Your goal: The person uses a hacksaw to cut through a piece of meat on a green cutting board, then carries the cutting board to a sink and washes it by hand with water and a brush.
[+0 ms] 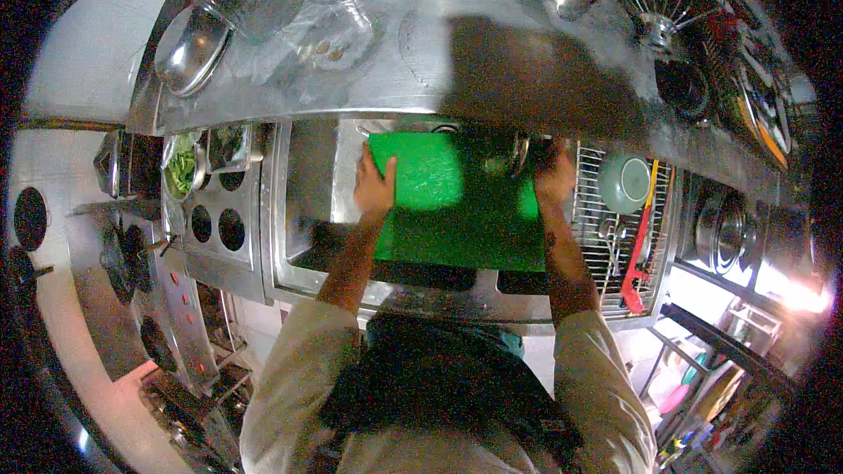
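Note:
A large green cutting board (421, 180) spans the space between my two hands, held over the sink (307, 175). My left hand (376, 186) grips its left edge, the thumb lying on the top face and the fingers along the side. At the far right corner, my right hand (553, 183) is closed on the opposite edge; its fingers are partly lost in shadow. A dark shadow covers much of the board's right half. Above that shaded part shows a metal tap (518, 156).
Right of the sink, a wire rack (590, 246) bears a grey-green bowl (624, 183) and a long red-handled utensil (639, 250). To the left, a bowl of green vegetables (183, 167) stands by round-holed inserts (216, 226). A steel shelf (395, 61) overhangs the far side.

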